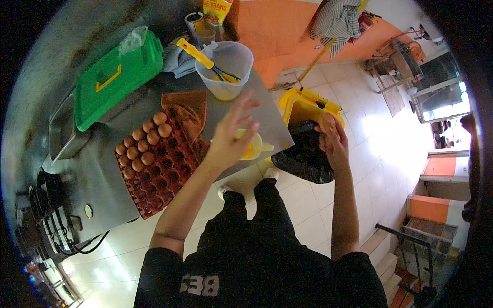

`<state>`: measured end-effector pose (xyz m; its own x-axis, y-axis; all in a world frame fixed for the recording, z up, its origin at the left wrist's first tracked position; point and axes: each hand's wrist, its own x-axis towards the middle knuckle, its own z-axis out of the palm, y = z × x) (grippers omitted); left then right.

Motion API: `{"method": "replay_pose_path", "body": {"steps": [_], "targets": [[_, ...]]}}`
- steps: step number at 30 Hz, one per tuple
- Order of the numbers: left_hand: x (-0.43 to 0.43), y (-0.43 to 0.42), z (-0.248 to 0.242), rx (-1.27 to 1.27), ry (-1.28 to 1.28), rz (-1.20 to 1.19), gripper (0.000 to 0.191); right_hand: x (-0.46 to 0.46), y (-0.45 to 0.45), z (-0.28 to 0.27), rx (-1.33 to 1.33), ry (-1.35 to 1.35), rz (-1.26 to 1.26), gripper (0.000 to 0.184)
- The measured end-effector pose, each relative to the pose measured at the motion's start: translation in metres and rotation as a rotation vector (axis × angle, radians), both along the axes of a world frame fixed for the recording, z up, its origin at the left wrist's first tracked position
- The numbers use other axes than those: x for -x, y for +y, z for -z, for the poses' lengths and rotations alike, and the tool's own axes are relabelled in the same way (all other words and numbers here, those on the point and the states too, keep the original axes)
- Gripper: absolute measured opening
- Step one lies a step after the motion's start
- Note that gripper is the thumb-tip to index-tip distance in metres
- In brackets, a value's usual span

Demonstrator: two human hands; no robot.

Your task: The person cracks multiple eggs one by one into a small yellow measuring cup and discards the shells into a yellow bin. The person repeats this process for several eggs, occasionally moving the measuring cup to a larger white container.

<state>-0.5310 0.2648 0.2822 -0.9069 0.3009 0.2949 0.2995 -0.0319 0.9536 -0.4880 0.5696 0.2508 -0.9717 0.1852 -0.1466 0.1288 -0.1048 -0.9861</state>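
Note:
My left hand (231, 140), slightly blurred, hovers with fingers apart over a pale yellow plastic egg separator (256, 150) at the counter's edge. The separator appears to have yolk in it and is partly covered by the hand. My right hand (333, 136) is curled over the yellow waste bin (294, 98) lined with a black bag (308, 163); whether its fingers hold something is hidden. Beyond the left hand stands a translucent plastic jug (225, 86) with beaten egg low inside and a yellow-handled whisk (196, 54) leaning in it. Several brown eggs (143, 145) fill part of a red egg tray (163, 181).
A brown cloth (188, 111) lies between tray and jug. Left of it are a green lidded box (119, 81) and a metal pan (63, 127). Black-handled equipment (50, 188) hangs off the steel counter's left. A striped cloth (339, 23) hangs by a yellow pole (316, 63).

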Motion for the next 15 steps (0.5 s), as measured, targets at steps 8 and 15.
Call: {"method": "replay_pose_path", "body": {"steps": [8, 15], "targets": [[-0.066, -0.123, 0.010, -0.026, -0.250, -0.633, 0.041, -0.024, 0.026, 0.097, -0.627, 0.099, -0.270, 0.052], [-0.125, -0.164, 0.038, -0.222, -0.355, -0.985, 0.049, 0.026, -0.064, 0.095, 0.012, -0.205, -0.759, 0.049]]}}
